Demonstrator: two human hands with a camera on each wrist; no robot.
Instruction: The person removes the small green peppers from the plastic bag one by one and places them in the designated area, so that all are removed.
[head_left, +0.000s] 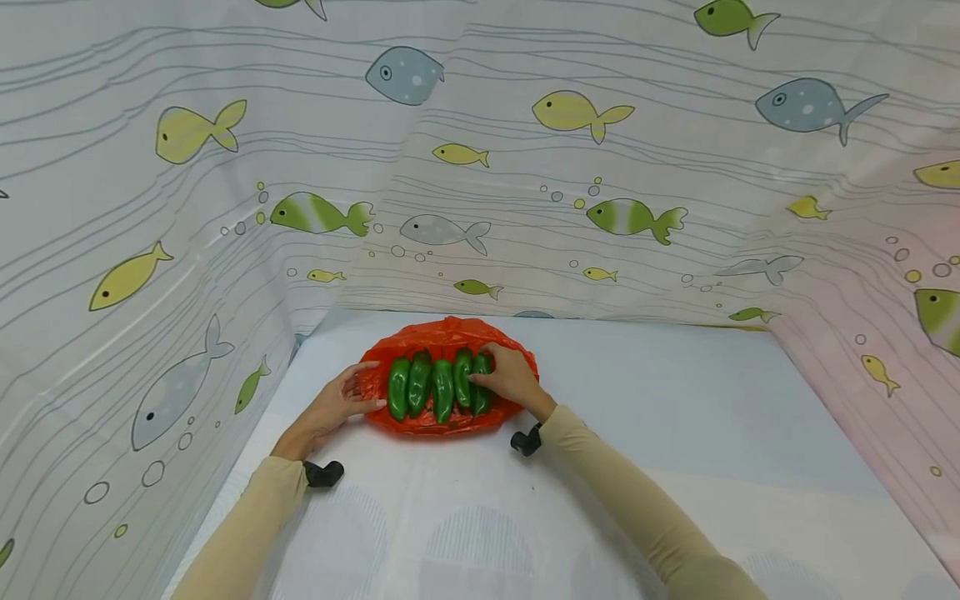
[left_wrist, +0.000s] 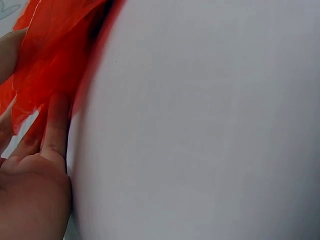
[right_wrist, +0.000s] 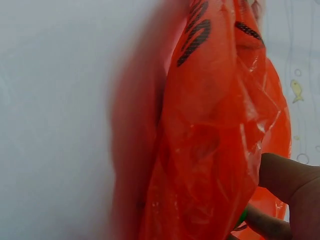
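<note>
Several glossy green peppers (head_left: 442, 392) lie side by side in a row on an opened red plastic bag (head_left: 450, 332). My right hand (head_left: 513, 379) pinches the rightmost green pepper (head_left: 481, 402) from above, thumb on its left side. In the right wrist view the red bag (right_wrist: 210, 125) hides most of that pepper, and a sliver of green shows by the fingers. At the bag's left edge, my left hand (head_left: 337, 404) touches the plastic with spread, fairly straight fingers. One fingertip shows through the red film (left_wrist: 62, 65) in the left wrist view.
The bag lies on a white-covered table (head_left: 675, 400) near its back left. Behind and at both sides hangs a fish-printed sheet (head_left: 517, 192). Black wrist-worn pieces (head_left: 324, 475) stick out beside each beige sleeve (head_left: 622, 492).
</note>
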